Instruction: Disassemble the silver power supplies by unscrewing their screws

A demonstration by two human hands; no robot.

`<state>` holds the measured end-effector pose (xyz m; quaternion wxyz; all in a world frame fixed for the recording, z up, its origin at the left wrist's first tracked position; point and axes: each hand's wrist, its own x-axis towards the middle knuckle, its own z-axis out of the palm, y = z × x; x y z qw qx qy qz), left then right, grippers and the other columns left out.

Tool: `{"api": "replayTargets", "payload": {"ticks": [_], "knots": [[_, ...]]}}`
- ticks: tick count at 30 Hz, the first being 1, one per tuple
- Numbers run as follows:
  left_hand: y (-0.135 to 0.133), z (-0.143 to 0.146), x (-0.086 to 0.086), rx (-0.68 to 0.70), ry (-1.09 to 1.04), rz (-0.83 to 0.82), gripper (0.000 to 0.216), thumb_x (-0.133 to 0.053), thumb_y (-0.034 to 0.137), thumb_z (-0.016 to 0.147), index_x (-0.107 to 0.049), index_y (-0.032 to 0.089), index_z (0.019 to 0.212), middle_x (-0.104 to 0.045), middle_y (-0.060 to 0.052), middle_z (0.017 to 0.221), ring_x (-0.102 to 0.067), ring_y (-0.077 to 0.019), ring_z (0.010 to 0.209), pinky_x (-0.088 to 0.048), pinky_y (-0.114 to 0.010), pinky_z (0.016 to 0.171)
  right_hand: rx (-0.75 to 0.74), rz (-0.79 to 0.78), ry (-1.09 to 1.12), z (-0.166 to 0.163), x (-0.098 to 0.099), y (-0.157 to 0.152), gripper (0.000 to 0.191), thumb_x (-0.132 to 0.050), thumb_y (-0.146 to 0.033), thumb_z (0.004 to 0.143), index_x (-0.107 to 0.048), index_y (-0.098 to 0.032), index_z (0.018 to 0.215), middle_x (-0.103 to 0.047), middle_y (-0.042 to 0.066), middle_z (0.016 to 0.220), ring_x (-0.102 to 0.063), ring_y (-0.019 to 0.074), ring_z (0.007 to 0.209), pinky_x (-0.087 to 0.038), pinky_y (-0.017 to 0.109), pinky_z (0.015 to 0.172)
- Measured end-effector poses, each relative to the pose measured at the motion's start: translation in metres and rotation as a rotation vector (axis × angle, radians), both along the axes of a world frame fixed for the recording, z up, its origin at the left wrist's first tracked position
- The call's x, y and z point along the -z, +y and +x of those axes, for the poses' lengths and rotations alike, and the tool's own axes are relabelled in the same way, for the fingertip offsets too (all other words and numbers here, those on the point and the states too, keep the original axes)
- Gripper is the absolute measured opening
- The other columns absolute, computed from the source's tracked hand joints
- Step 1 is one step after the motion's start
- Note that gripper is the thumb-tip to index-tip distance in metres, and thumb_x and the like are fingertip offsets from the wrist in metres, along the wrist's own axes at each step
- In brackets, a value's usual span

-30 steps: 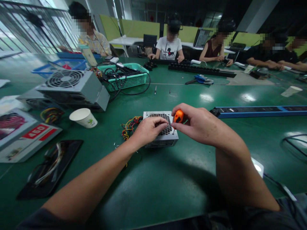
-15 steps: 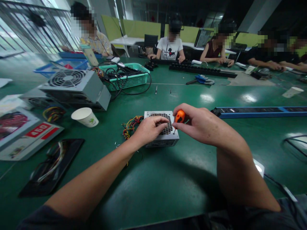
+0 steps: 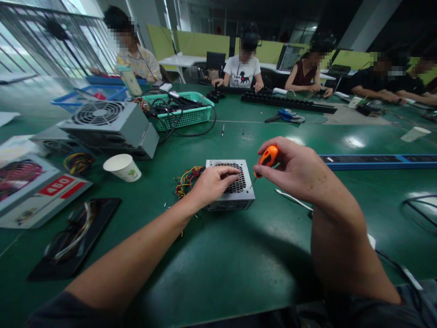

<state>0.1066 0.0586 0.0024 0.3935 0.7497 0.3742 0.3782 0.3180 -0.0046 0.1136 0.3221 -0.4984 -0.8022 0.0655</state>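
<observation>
A grey computer power supply unit (image 3: 246,182) with a honeycomb grille sits on the green table, its bundle of coloured wires (image 3: 184,182) trailing off the left side. Over the grille lies my left hand (image 3: 216,182), resting on the unit. Its fingers are stretched out, with a gap between thumb and forefinger; I see nothing between them. My right hand (image 3: 290,168) grips an orange-and-black screwdriver (image 3: 269,156) by its handle. The screwdriver is tilted, its thin shaft pointing down-left to the unit's near right corner. Whether the tip touches there I cannot tell.
To the left are a paper cup (image 3: 123,167), a larger power supply (image 3: 112,120), a red-and-white marked one (image 3: 41,191) and a black tray (image 3: 73,241). Behind stands a green basket (image 3: 184,116) of cables. A blue power strip (image 3: 375,161) lies right. People sit across the table.
My right hand has moved up and to the right with the screwdriver, which now leans more and shows more of its shaft. My left hand and the power supply stay put.
</observation>
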Motion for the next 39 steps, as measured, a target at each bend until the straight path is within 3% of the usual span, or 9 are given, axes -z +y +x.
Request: {"api": "replayTargets", "payload": {"ticks": [8,13,17,20,24,30,35,39], "knots": [[0.004,-0.001,-0.008,-0.025,-0.373,-0.312,0.021,-0.077,0.030,0.080,-0.074,0.013,0.092,-0.075,-0.005,0.087,-0.065,-0.0110,0.072,-0.051,-0.023,0.068,0.009,-0.011,-0.030,0.000,0.001,0.000,0.026,-0.073,-0.038,0.083,-0.066,-0.023,0.103,-0.071,0.002,0.086,-0.066,0.0193,0.072,-0.051,0.034,0.066],[0.013,-0.012,-0.016,-0.065,-0.473,-0.371,0.023,-0.076,0.030,0.079,-0.071,0.014,0.094,-0.073,-0.005,0.086,-0.050,-0.0046,0.056,-0.029,-0.016,0.046,0.003,-0.010,0.039,0.001,0.007,0.003,0.040,-0.076,-0.040,0.083,-0.064,-0.025,0.118,-0.071,0.002,0.086,-0.068,0.0205,0.070,-0.055,0.035,0.064],[0.021,-0.014,-0.007,-0.142,-0.452,-0.251,0.022,-0.075,0.030,0.079,-0.071,0.013,0.093,-0.073,-0.005,0.084,-0.056,-0.0073,0.062,-0.039,-0.019,0.053,-0.043,-0.030,0.213,-0.008,0.014,0.004,0.054,-0.078,-0.036,0.082,-0.054,-0.030,0.130,-0.071,0.002,0.085,-0.071,0.0223,0.070,-0.058,0.036,0.060],[0.026,-0.013,0.004,-0.118,-0.440,-0.168,0.019,-0.074,0.028,0.080,-0.072,0.013,0.092,-0.073,-0.004,0.085,-0.061,-0.0090,0.070,-0.046,-0.021,0.063,-0.081,-0.027,0.366,-0.019,0.017,0.002,0.049,-0.079,-0.032,0.082,-0.054,-0.030,0.124,-0.072,0.001,0.088,-0.073,0.0222,0.073,-0.060,0.035,0.060],[0.028,-0.013,0.007,-0.106,-0.435,-0.194,0.014,-0.070,0.023,0.083,-0.071,0.013,0.093,-0.072,-0.003,0.083,-0.057,-0.0066,0.063,-0.044,-0.020,0.059,-0.114,-0.006,0.468,-0.029,0.016,-0.001,0.041,-0.079,-0.027,0.082,-0.057,-0.029,0.117,-0.072,0.001,0.092,-0.073,0.0208,0.073,-0.061,0.034,0.060],[0.030,-0.018,0.000,-0.114,-0.424,-0.296,0.015,-0.066,0.020,0.087,-0.070,0.012,0.099,-0.071,-0.003,0.084,-0.049,-0.0033,0.052,-0.036,-0.018,0.049,-0.125,-0.069,0.293,-0.043,0.010,0.005,0.041,-0.079,-0.031,0.082,-0.063,-0.027,0.120,-0.073,0.002,0.095,-0.072,0.0213,0.076,-0.060,0.035,0.066],[0.033,-0.020,0.005,-0.107,-0.443,-0.284,0.022,-0.067,0.022,0.086,-0.073,0.012,0.105,-0.074,-0.005,0.088,-0.053,-0.0056,0.056,-0.039,-0.019,0.050,-0.203,-0.134,0.205,-0.054,0.017,0.010,0.040,-0.075,-0.033,0.086,-0.063,-0.026,0.123,-0.074,0.002,0.097,-0.073,0.0204,0.079,-0.059,0.034,0.069],[0.033,-0.022,0.006,-0.064,-0.333,-0.225,0.027,-0.067,0.026,0.087,-0.075,0.014,0.110,-0.074,-0.004,0.084,-0.060,-0.0091,0.063,-0.043,-0.021,0.055,-0.139,-0.068,0.204,-0.044,0.021,0.010,0.042,-0.078,-0.032,0.083,-0.065,-0.026,0.122,-0.074,0.004,0.100,-0.073,0.0211,0.078,-0.060,0.036,0.071]]}}
